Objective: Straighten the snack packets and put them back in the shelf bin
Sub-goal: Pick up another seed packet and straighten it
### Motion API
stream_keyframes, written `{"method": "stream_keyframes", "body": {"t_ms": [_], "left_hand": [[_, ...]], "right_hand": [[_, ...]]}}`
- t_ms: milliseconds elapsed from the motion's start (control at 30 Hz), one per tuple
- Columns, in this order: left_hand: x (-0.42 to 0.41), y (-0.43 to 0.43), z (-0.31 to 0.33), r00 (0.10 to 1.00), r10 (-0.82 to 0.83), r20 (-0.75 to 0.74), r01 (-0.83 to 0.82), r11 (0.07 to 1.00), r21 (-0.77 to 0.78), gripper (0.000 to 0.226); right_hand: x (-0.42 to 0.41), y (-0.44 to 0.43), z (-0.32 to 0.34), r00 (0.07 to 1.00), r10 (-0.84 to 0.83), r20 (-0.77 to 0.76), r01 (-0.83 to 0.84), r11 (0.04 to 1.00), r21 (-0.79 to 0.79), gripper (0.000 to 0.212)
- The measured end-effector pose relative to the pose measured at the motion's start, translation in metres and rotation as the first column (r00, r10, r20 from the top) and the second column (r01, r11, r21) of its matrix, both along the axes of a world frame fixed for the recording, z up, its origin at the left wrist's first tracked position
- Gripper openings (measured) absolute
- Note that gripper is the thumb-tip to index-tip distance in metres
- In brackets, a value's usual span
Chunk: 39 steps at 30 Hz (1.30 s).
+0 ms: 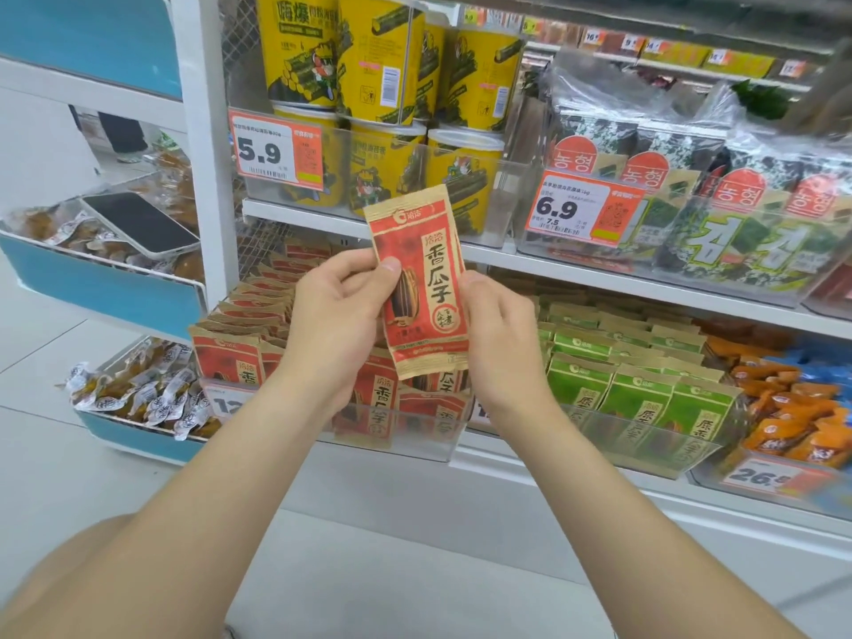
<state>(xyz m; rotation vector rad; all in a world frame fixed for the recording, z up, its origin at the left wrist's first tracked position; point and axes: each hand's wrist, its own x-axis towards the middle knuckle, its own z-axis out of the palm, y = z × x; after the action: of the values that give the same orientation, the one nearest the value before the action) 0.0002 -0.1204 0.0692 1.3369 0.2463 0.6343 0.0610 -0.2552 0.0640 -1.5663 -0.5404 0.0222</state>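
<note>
A red and tan snack packet [422, 281] is held upright in the air in front of the shelf. My left hand [334, 315] pinches its left edge, thumb on the front. My right hand [500, 332] grips its right edge. Below and behind the packet stands a clear shelf bin [415, 442] filled with several matching red packets [249, 357], standing in rows, some leaning.
A clear bin of green packets [641, 398] adjoins on the right, then orange packets [793, 417]. Yellow tubs [382, 57] and seaweed packs [719, 223] fill the shelf above. At left, a blue rack holds wrapped snacks [147, 389] and a phone [138, 223].
</note>
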Motion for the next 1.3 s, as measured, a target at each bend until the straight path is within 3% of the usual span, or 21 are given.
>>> {"method": "stream_keyframes", "body": {"t_ms": [100,233,333,400,533,633,800,933,1100,1200,1300], "left_hand": [[0.008,-0.003,-0.015,0.994,0.108,0.033,-0.112,0.98,0.165,0.016],[0.028,-0.003,-0.039,0.983,0.181,0.026,-0.18,0.939,0.293,0.019],[0.042,-0.008,-0.042,0.985,0.169,-0.04,-0.15,0.942,0.301,0.02],[0.046,-0.011,-0.037,0.977,0.206,-0.056,-0.179,0.934,0.31,0.018],[0.052,-0.009,-0.021,0.963,0.225,-0.149,-0.165,0.928,0.335,0.017],[0.051,-0.017,0.008,0.957,0.121,-0.264,-0.042,0.957,0.287,0.015],[0.063,-0.015,0.087,0.866,-0.134,-0.482,0.275,0.933,0.234,0.011],[0.081,-0.03,0.178,0.672,-0.406,-0.619,0.605,0.784,0.142,0.008],[0.101,-0.085,0.29,0.446,-0.545,-0.71,0.838,0.533,0.118,0.022],[0.109,-0.132,0.343,0.325,-0.581,-0.746,0.921,0.374,0.11,0.028],[0.114,-0.184,0.391,0.218,-0.619,-0.755,0.965,0.25,0.074,0.046]], "right_hand": [[0.005,0.007,-0.031,0.959,-0.148,0.24,0.153,0.988,-0.003,0.037],[0.029,0.011,-0.055,0.936,-0.191,0.295,0.202,0.979,-0.007,0.038],[0.044,0.01,-0.068,0.969,-0.188,0.159,0.185,0.982,0.033,0.05],[0.048,0.012,-0.069,0.983,-0.175,0.048,0.172,0.982,0.075,0.047],[0.052,0.021,-0.044,0.978,-0.174,-0.117,0.176,0.984,0.002,0.039],[0.044,0.016,-0.022,0.934,-0.271,-0.233,0.273,0.962,-0.026,0.046],[0.041,-0.02,0.049,0.9,-0.384,-0.206,0.344,0.916,-0.205,0.05],[0.034,-0.066,0.122,0.885,-0.429,-0.18,0.368,0.882,-0.294,0.05],[0.011,-0.134,0.234,0.842,-0.52,-0.142,0.438,0.814,-0.381,0.046],[-0.007,-0.178,0.29,0.77,-0.586,-0.253,0.479,0.792,-0.377,0.047],[-0.026,-0.23,0.341,0.664,-0.592,-0.457,0.505,0.805,-0.31,0.048]]}}
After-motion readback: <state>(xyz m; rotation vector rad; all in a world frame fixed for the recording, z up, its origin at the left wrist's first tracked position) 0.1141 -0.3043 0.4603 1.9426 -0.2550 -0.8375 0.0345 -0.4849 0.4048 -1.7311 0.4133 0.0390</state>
